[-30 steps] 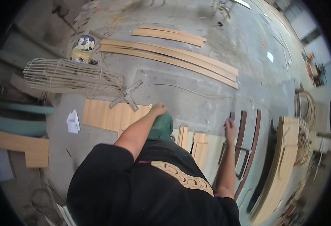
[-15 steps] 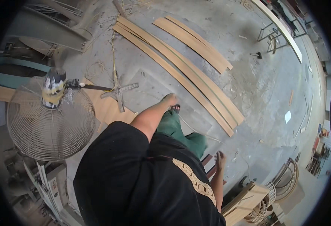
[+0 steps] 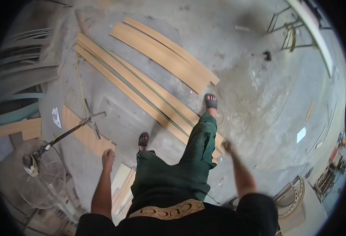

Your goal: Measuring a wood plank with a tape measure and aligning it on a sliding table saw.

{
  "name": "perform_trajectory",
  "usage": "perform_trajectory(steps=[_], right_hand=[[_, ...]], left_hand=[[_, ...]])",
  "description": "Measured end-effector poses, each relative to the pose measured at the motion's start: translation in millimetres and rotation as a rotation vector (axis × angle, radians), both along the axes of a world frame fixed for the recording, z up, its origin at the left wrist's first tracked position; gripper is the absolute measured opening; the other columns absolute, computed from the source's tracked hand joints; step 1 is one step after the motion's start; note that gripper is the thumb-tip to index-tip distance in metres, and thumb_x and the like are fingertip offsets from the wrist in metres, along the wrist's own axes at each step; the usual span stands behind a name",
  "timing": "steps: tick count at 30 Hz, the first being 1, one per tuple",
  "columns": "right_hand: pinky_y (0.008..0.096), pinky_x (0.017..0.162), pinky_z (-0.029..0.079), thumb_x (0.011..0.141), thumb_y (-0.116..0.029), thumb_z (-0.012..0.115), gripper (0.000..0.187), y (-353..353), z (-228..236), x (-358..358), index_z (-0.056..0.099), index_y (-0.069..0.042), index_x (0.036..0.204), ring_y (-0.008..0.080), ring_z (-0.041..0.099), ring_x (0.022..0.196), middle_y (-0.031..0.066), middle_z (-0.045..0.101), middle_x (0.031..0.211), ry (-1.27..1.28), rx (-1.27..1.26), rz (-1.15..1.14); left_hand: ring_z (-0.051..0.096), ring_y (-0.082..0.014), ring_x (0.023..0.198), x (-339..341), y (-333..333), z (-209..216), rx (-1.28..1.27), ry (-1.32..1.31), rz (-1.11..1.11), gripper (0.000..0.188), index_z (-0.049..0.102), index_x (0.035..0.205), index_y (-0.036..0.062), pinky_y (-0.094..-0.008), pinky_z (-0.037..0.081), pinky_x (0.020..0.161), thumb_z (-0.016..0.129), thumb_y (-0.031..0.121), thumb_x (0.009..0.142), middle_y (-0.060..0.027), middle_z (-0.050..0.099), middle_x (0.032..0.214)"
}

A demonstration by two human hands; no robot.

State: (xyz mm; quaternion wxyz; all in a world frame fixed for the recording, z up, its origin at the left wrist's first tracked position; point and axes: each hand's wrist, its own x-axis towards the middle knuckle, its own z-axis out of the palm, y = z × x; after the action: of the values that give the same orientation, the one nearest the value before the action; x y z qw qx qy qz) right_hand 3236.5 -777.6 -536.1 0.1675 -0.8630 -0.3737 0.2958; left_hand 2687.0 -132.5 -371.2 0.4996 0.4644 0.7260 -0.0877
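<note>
My left hand (image 3: 108,159) hangs at my side with its fingers curled in and nothing showing in it. It is nearest to a flat wooden panel (image 3: 78,128) on the floor. On the other side, my right hand (image 3: 229,147) is closed like a fist and slightly blurred, with nothing visible in it. Beneath it in the view are the near ends of long, curved wooden boards (image 3: 141,91) with green strips along them. My right foot (image 3: 210,103), in a dark sandal, is beyond these boards. The left foot (image 3: 143,141) stands on their near side.
A wide curved board (image 3: 161,59) lies farther off beside a narrower one. At left stand a caged fan (image 3: 43,177) and its cross-shaped base (image 3: 94,119). Pale strips (image 3: 121,188) lie by my left leg. A curved wooden frame (image 3: 293,196) is at lower right, a metal stand (image 3: 291,35) at far right.
I have stepped forward, with my right leg now out over the long boards. My left hand has moved from the knee to my side. The boards and fan sit farther left in view.
</note>
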Motion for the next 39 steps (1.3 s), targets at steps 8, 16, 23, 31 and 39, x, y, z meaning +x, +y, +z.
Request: perform_trajectory(steps=[8, 16, 23, 31, 39], right_hand=[[0.0527, 0.097, 0.052, 0.087, -0.035, 0.073, 0.056, 285.4, -184.0, 178.5, 0.061, -0.007, 0.135, 0.0405, 0.064, 0.115, 0.0224, 0.065, 0.126, 0.226, -0.328, -0.222], [0.0487, 0.105, 0.047, 0.089, -0.023, 0.064, 0.061, 393.2, -325.4, 196.6, 0.047, -0.009, 0.146, 0.0351, 0.057, 0.128, 0.0142, 0.057, 0.140, -0.002, -0.269, -0.041], [0.0490, 0.108, 0.043, 0.094, -0.019, 0.055, 0.072, 403.1, -378.1, 188.1, 0.031, -0.020, 0.162, 0.0332, 0.052, 0.128, 0.0132, 0.055, 0.136, -0.202, -0.252, 0.052], [0.0488, 0.096, 0.051, 0.091, -0.008, 0.052, 0.050, 434.7, -316.0, 225.4, 0.053, -0.015, 0.141, 0.0405, 0.060, 0.113, 0.0156, 0.061, 0.125, 0.016, -0.185, 0.109], [0.0515, 0.113, 0.039, 0.109, -0.026, 0.021, 0.054, 408.0, -262.8, 213.8, 0.043, -0.008, 0.154, 0.0449, 0.047, 0.137, 0.0283, 0.040, 0.157, 0.229, 0.149, 0.111]], left_hand=[[0.068, -0.0208, 0.109, 255.0, -178.4, 56.9, -0.402, 0.021, -0.385, 0.038, 0.058, 0.135, 0.0018, -0.0341, 0.053, 0.095, 0.064, 0.020, 0.102, -0.0120, 0.069, 0.119], [0.063, -0.0185, 0.118, 453.3, -188.5, 1.4, -0.496, -0.137, 0.103, 0.031, 0.056, 0.134, -0.0017, -0.0322, 0.047, 0.106, 0.056, 0.010, 0.105, -0.0109, 0.066, 0.125], [0.065, -0.0175, 0.112, 381.5, -225.4, -67.1, -0.481, -0.088, 0.343, 0.035, 0.055, 0.136, -0.0010, -0.0330, 0.050, 0.099, 0.054, 0.018, 0.107, -0.0108, 0.068, 0.123], [0.066, -0.0131, 0.096, 329.9, -288.2, -60.1, -0.498, 0.014, 0.554, 0.033, 0.059, 0.133, 0.0015, -0.0293, 0.051, 0.085, 0.057, 0.022, 0.106, -0.0060, 0.070, 0.109], [0.066, -0.0116, 0.098, 333.6, -288.6, 2.9, -0.347, -0.166, 0.508, 0.032, 0.062, 0.131, 0.0029, -0.0272, 0.051, 0.084, 0.061, 0.022, 0.105, -0.0026, 0.069, 0.109]])
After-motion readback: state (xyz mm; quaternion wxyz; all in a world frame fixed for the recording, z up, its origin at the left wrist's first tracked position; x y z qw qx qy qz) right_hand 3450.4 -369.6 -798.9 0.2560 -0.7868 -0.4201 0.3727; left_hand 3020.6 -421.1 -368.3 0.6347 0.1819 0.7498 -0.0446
